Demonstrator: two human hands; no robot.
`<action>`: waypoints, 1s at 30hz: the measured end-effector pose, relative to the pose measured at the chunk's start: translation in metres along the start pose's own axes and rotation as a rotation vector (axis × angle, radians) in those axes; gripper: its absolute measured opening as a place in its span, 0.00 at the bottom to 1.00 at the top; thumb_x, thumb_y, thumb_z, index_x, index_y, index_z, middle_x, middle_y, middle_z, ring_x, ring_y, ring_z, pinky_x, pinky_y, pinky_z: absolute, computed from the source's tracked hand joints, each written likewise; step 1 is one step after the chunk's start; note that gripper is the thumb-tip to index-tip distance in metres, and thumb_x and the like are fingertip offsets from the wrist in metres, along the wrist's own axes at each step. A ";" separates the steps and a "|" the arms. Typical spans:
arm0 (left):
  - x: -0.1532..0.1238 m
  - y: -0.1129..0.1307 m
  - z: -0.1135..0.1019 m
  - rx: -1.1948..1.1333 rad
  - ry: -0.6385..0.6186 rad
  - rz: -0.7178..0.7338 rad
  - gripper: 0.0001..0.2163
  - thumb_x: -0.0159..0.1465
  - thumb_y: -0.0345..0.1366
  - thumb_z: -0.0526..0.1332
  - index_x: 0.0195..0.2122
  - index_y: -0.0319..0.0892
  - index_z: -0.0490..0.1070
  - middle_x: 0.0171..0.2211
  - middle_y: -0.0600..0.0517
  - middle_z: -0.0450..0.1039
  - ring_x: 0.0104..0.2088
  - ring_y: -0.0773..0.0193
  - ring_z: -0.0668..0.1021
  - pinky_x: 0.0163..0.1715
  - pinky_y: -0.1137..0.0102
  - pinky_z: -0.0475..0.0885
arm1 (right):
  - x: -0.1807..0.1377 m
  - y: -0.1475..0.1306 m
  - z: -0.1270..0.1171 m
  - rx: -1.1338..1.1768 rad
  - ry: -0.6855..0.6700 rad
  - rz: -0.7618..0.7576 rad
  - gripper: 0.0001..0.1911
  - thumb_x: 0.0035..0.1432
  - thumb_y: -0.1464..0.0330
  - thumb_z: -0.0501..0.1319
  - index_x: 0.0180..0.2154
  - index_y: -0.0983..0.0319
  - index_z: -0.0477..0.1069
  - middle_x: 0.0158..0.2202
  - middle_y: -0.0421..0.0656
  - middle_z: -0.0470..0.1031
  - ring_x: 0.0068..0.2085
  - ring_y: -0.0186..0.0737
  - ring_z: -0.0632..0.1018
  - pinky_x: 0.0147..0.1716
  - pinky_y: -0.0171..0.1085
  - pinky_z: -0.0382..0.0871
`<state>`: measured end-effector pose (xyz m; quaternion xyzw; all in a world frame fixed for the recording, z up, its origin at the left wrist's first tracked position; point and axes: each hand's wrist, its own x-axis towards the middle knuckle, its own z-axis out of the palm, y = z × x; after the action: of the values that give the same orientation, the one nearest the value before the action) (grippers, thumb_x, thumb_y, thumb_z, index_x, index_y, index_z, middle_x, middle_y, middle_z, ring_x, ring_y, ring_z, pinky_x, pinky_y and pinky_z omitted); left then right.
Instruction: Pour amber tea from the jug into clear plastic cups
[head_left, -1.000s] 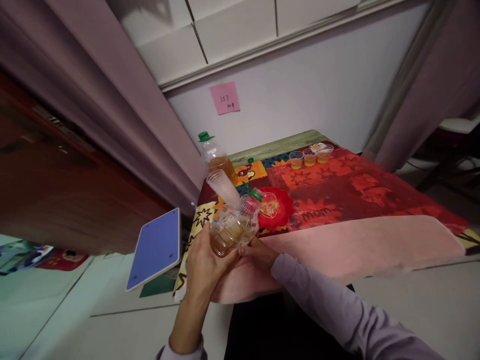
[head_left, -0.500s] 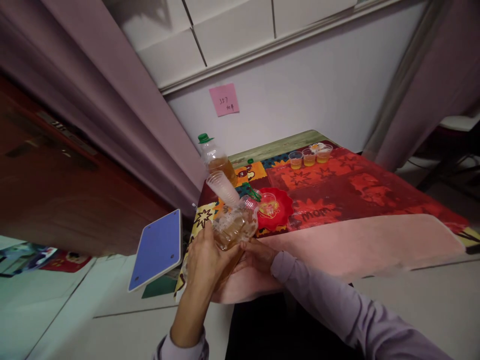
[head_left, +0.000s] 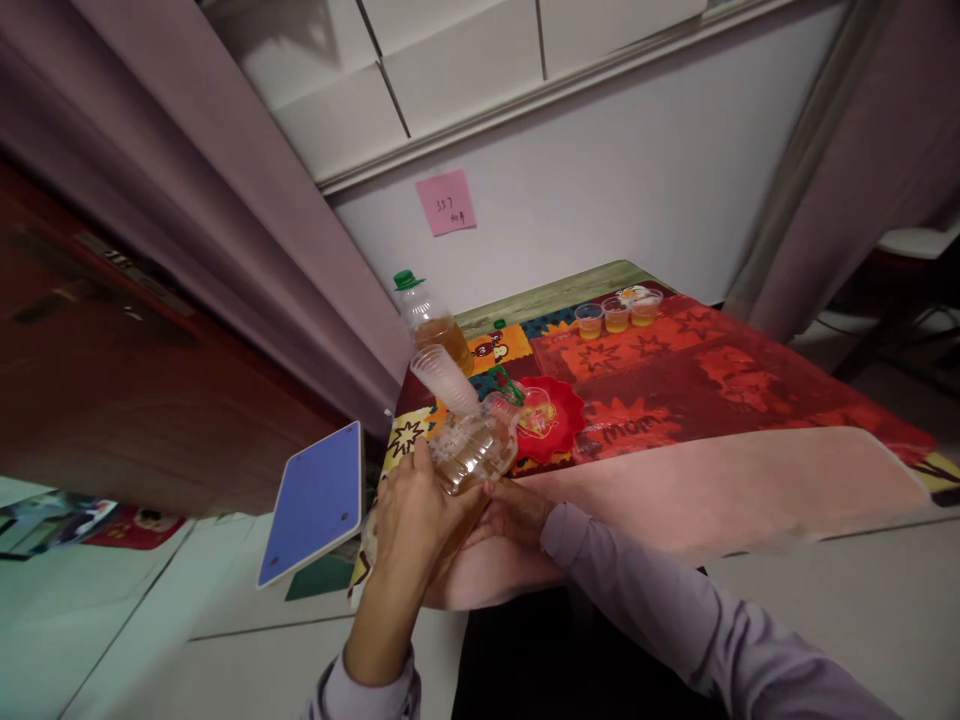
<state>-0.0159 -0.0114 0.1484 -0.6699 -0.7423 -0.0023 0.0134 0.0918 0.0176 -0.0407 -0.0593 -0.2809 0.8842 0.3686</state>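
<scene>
My left hand (head_left: 409,515) grips a clear plastic bottle (head_left: 472,450) with amber liquid, tilted toward a small clear cup (head_left: 536,405) that stands on a red plate (head_left: 566,415). My right hand (head_left: 510,510) is closed under the bottle's lower part and supports it. A stack of clear cups (head_left: 444,378) leans just behind the bottle. A second bottle (head_left: 426,315) with a green cap stands upright further back.
Three small cups of amber liquid (head_left: 616,313) stand at the far edge of the table's colourful cloth (head_left: 712,380). A pink cloth (head_left: 720,490) covers the near edge. A blue board (head_left: 315,500) leans at the left. A pink note (head_left: 445,202) hangs on the wall.
The bottle has been tipped further toward the cup on the red plate, and my left hand has slid slightly lower on it.
</scene>
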 end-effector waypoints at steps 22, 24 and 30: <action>-0.002 0.017 -0.015 0.080 -0.055 -0.034 0.42 0.62 0.55 0.69 0.70 0.33 0.61 0.59 0.30 0.78 0.61 0.36 0.80 0.57 0.54 0.73 | -0.002 -0.004 0.006 -0.001 0.002 0.012 0.40 0.50 0.44 0.78 0.56 0.59 0.76 0.51 0.49 0.84 0.53 0.53 0.84 0.55 0.56 0.79; -0.002 0.017 -0.015 0.079 -0.049 -0.033 0.42 0.62 0.55 0.69 0.69 0.33 0.62 0.59 0.30 0.78 0.61 0.37 0.80 0.56 0.54 0.73 | -0.002 -0.004 0.006 0.004 0.006 0.015 0.39 0.50 0.44 0.79 0.55 0.59 0.76 0.51 0.49 0.85 0.53 0.53 0.84 0.55 0.56 0.79; -0.002 0.017 -0.015 0.095 -0.050 -0.041 0.43 0.62 0.55 0.69 0.70 0.33 0.61 0.58 0.30 0.79 0.59 0.37 0.81 0.55 0.55 0.74 | -0.004 -0.005 0.008 0.007 0.018 0.030 0.39 0.48 0.43 0.79 0.54 0.59 0.77 0.49 0.49 0.85 0.51 0.53 0.85 0.54 0.55 0.80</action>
<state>0.0012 -0.0123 0.1632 -0.6529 -0.7554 0.0494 0.0264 0.0952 0.0144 -0.0312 -0.0702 -0.2737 0.8899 0.3580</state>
